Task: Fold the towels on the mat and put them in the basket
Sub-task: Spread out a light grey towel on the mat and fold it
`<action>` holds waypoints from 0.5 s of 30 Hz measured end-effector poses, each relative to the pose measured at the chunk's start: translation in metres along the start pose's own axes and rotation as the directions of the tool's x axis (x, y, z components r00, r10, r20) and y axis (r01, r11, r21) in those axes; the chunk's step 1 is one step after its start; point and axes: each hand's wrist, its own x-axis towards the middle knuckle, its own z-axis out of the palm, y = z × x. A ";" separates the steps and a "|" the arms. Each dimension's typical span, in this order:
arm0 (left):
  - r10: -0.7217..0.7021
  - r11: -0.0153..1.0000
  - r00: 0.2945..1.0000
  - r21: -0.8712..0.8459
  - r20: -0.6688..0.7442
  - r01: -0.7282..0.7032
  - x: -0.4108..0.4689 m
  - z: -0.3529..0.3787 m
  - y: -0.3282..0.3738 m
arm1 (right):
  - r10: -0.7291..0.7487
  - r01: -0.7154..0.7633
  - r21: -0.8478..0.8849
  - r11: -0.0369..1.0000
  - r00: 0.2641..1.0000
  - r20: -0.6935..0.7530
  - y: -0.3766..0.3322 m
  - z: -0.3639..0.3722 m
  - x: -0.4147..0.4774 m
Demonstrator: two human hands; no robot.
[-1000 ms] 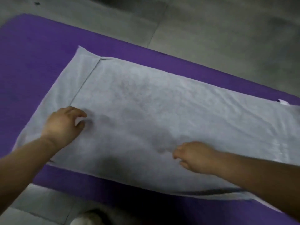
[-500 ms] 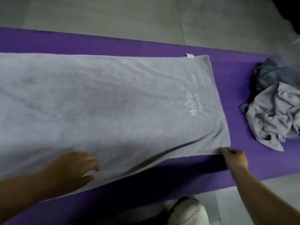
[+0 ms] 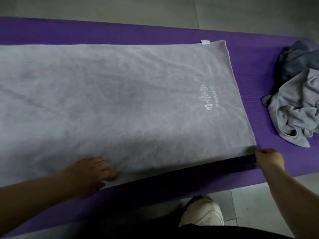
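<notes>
A large light grey towel (image 3: 120, 104) with a white embroidered logo lies spread flat on the purple mat (image 3: 250, 69). My right hand (image 3: 269, 158) pinches the towel's near right corner and lifts the edge a little off the mat. My left hand (image 3: 91, 171) rests with its fingers on the towel's near edge, left of centre. A crumpled pile of towels (image 3: 300, 100), light grey over darker grey, lies on the mat at the right. No basket is in view.
Grey tiled floor (image 3: 120, 9) surrounds the mat. A white shoe (image 3: 202, 214) stands on the floor just in front of the mat's near edge.
The view swung right along the towel. My right hand moved from the towel's middle to its near right corner and took hold of it; my left hand slid to the near edge.
</notes>
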 end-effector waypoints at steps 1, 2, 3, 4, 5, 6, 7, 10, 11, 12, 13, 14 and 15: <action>-0.012 1.000 1.000 -0.003 0.010 0.012 -0.001 -0.002 0.000 | -0.014 0.013 -0.022 1.000 1.000 -0.004 0.000 -0.001 -0.001; -0.017 1.000 1.000 -0.005 -0.007 0.017 -0.003 -0.001 -0.001 | -0.026 0.025 -0.039 0.999 1.000 -0.012 -0.002 -0.001 -0.004; -0.037 0.999 0.999 -0.019 0.001 0.037 -0.005 -0.003 -0.001 | -0.043 0.041 -0.056 0.998 0.999 -0.028 -0.007 -0.001 -0.009; -0.054 0.998 0.998 -0.037 -0.017 0.054 -0.006 -0.004 -0.002 | -0.059 0.055 -0.073 0.996 0.997 -0.055 -0.014 -0.001 -0.015; -0.091 0.994 0.995 -0.059 -0.033 0.089 -0.008 -0.007 -0.002 | -0.086 0.079 -0.085 0.993 0.993 -0.085 -0.022 0.000 -0.023; -0.115 0.991 0.991 -0.075 -0.065 0.111 -0.010 -0.008 -0.004 | -0.130 0.120 -0.098 0.988 0.985 -0.110 -0.030 0.001 -0.030; -0.148 0.987 0.986 -0.081 -0.071 0.142 -0.010 -0.011 -0.005 | -0.201 0.187 -0.117 0.975 0.971 -0.128 -0.039 0.004 -0.038; -0.225 0.974 0.966 0.003 -0.127 0.228 -0.022 -0.016 -0.020 | -0.458 0.434 -0.184 0.882 0.882 -0.109 -0.071 0.018 -0.060; -0.271 0.961 0.956 0.026 -0.116 0.275 -0.030 -0.017 -0.026 | -0.528 0.506 -0.194 0.841 0.845 -0.087 -0.082 0.023 -0.066; -0.323 0.944 0.940 0.034 -0.113 0.329 -0.040 -0.018 -0.033 | -0.595 0.574 -0.205 0.793 0.801 -0.061 -0.092 0.027 -0.071; -0.394 0.916 0.915 0.041 -0.082 0.398 -0.049 -0.021 -0.039 | -0.665 0.646 -0.213 0.733 0.746 -0.031 -0.101 0.032 -0.076; -0.449 0.891 0.892 0.050 -0.059 0.451 -0.059 -0.022 -0.045 | -0.735 0.718 -0.217 0.661 0.678 0.004 -0.110 0.037 -0.082; -0.501 0.863 0.865 0.055 -0.020 0.502 -0.070 -0.024 -0.051 | -0.800 0.786 -0.217 0.579 0.599 0.038 -0.120 0.041 -0.089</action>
